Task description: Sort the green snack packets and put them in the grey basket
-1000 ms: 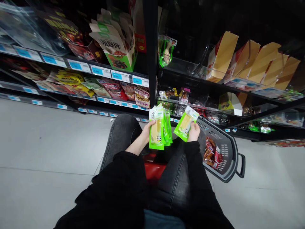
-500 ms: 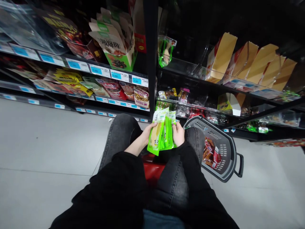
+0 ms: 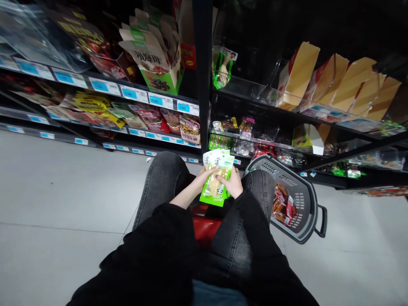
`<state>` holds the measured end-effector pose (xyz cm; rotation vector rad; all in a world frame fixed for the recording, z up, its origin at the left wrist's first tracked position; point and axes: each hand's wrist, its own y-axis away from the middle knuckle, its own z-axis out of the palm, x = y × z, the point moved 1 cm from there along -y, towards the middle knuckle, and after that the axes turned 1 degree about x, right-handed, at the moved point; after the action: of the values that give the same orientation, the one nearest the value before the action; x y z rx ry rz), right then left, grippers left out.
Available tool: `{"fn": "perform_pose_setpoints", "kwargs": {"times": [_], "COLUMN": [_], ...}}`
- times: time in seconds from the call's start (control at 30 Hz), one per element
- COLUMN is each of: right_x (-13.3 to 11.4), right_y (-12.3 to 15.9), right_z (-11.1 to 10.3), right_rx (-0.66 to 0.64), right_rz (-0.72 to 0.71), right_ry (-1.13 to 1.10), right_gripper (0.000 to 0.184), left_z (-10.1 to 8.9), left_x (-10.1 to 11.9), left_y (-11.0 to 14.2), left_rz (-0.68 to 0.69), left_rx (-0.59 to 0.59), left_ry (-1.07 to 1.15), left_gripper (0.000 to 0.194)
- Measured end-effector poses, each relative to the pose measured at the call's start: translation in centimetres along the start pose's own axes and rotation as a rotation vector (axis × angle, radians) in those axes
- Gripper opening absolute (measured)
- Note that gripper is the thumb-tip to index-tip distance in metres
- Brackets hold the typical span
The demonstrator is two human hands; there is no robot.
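Observation:
Between my knees I hold a small stack of green-and-white snack packets [image 3: 213, 193], each with a pale yellow food strip showing and a panda print near the bottom. My left hand [image 3: 204, 177] grips the stack from the left, its thumb lying across the front packet. From the right, my right hand [image 3: 234, 183] clasps the same stack, thumb pressed on the front and fingers behind. The packets overlap closely, so the rear ones are mostly hidden.
A grey shopping basket [image 3: 299, 199] with red-and-brown snack packs [image 3: 282, 204] stands by my right knee. Ahead are black shelves with a green carton [image 3: 159, 63], bagged snacks [image 3: 151, 119] and open cardboard boxes [image 3: 298, 76]. A red seat [image 3: 205, 229] shows beneath me.
My right hand, holding a separate packet off to the right, has moved left and brought it to the stack. The fanned packets are now gathered together between both hands.

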<state>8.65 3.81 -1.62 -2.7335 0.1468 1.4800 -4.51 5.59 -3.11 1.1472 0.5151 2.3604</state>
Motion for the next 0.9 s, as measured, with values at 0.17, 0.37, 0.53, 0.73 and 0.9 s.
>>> {"fn": "perform_pose_setpoints", "kwargs": {"times": [0.17, 0.37, 0.53, 0.73, 0.9], "right_x": [0.6, 1.2, 2.7, 4.1, 2.7], "right_y": [-0.4, -0.5, -2.0, -3.2, -2.2], "right_z": [0.0, 0.0, -1.7, -5.6, -4.4], "right_rx": [0.013, 0.157, 0.413, 0.763, 0.556], "right_rz": [0.047, 0.124, 0.247, 0.235, 0.172], "right_ry": [-0.142, -0.371, -0.604, -0.581, -0.219], "right_gripper": [0.047, 0.045, 0.043, 0.043, 0.038], "left_z": [-0.3, -0.5, -0.9, -0.4, -0.2], "left_x": [0.2, 0.7, 1.3, 2.0, 1.9], "left_y": [-0.6, -0.9, -1.0, -0.4, -0.1], "left_rz": [-0.031, 0.004, -0.030, -0.133, -0.141], "left_rx": [-0.008, 0.066, 0.176, 0.138, 0.127], "left_ry": [0.110, 0.155, 0.141, 0.187, 0.196], "left_gripper": [0.044, 0.036, 0.034, 0.031, 0.035]}}
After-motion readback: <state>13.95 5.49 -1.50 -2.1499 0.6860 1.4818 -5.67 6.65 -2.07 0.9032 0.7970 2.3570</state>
